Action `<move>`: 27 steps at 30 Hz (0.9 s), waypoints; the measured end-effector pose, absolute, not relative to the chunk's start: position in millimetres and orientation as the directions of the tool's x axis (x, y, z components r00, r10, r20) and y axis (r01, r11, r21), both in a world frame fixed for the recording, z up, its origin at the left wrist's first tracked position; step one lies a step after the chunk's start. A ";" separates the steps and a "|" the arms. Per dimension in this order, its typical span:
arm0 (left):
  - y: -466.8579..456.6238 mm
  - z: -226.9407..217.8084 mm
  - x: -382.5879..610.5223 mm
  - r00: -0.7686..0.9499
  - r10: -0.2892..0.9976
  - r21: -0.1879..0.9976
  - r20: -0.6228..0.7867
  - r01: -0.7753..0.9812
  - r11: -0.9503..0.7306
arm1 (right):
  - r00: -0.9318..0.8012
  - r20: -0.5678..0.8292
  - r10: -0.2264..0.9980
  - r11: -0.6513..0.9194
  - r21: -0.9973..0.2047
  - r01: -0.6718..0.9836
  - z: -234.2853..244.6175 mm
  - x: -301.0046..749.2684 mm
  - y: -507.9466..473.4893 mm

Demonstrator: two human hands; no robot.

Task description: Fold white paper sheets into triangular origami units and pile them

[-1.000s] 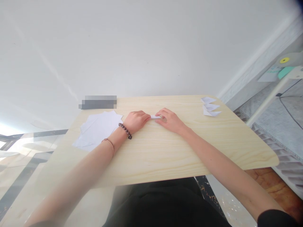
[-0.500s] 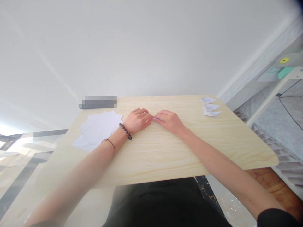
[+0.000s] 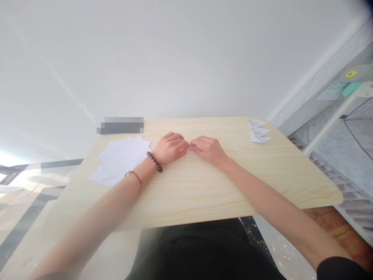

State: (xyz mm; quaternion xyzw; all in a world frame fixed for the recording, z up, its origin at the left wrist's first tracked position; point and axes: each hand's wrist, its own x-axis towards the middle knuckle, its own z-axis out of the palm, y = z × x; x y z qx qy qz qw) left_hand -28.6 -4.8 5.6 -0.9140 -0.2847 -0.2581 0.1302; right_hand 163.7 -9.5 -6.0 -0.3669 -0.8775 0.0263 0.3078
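My left hand [image 3: 171, 148] and my right hand [image 3: 210, 149] meet fingertip to fingertip over the middle of the wooden table [image 3: 198, 194]. Between their pinched fingers is a small folded piece of paper [image 3: 194, 145], mostly hidden, with only a thin pale edge showing. Both hands are closed on it. Left of my left wrist lies a loose pile of white paper sheets [image 3: 122, 159], overlapping at different angles. Folded paper pieces [image 3: 260, 132] with pointed ends sit in a column at the table's far right.
A dark blurred-out object [image 3: 121, 126] stands at the back left corner of the table. Behind the table rises a white wall [image 3: 186, 58]. To the right is a pale metal pole [image 3: 329, 120] beside the table's edge.
Hardly anything differs. The fingers of my right hand have shifted slightly on the folded paper, and less of the paper shows between the hands.
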 end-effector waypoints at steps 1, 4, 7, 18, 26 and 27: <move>-4.8 5.2 -28.1 0.706 0.450 -0.094 0.547 0.586 -0.805 | -0.547 0.521 0.656 0.734 -0.268 0.624 -5.9 163.8 -9.3; -4.9 4.3 -26.8 0.704 0.446 -0.099 0.553 0.587 -0.804 | -0.555 0.517 0.652 0.739 -0.267 0.619 -5.6 163.9 -9.0; -4.8 4.6 -26.3 0.700 0.445 -0.105 0.558 0.592 -0.799 | -0.553 0.518 0.653 0.738 -0.267 0.620 -5.5 163.7 -9.2; -3.9 4.2 -28.6 0.627 0.494 0.004 0.603 0.617 -0.787 | -0.507 0.536 0.675 0.720 -0.326 0.613 -2.3 162.2 -12.0; -4.9 6.8 -27.9 0.652 0.485 -0.003 0.584 0.598 -0.801 | -0.553 0.529 0.644 0.744 -0.265 0.613 -3.9 161.4 -9.9; -5.1 6.8 -27.8 0.652 0.487 -0.006 0.581 0.602 -0.799 | -0.557 0.528 0.642 0.746 -0.261 0.612 -3.9 161.4 -9.8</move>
